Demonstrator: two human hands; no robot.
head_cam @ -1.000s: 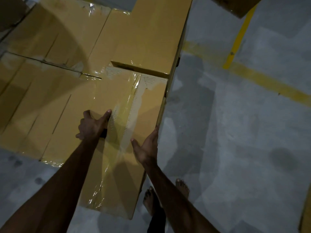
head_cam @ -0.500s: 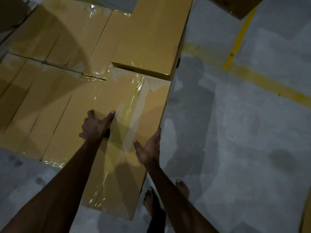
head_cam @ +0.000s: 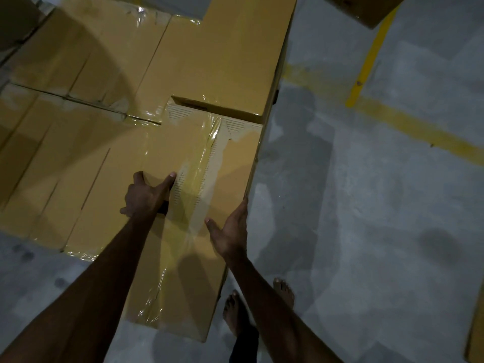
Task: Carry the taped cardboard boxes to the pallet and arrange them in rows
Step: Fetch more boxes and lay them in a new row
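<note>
While the taped box (head_cam: 199,179) lies lengthwise in the middle of the frame, its far end against the taller box (head_cam: 222,61) at upper centre and its near end reaching past the neighbouring boxes (head_cam: 78,166) toward your bare feet (head_cam: 235,310), the step in hand looks like seating it flush in its row.

Your left hand (head_cam: 146,195) grips the box's left edge. The thumb lies across the top and the other fingers curl down into the dark gap beside the neighbours. Your right hand (head_cam: 231,229) lies flat along the right edge, fingers straight and pressed together against the side, thumb spread onto the glossy tape.

The pallet is hidden under the load, and I cannot tell whether the near end rests on anything.

To finish well, lower the near end level first. Then slip your left fingers out of that gap before you close it (they would be pinched otherwise). Push sideways with your right palm until the seam meets the neighbour, and line the right side up with the taller box's right face. Bear on bare cardboard, since the film probably slides.
</note>
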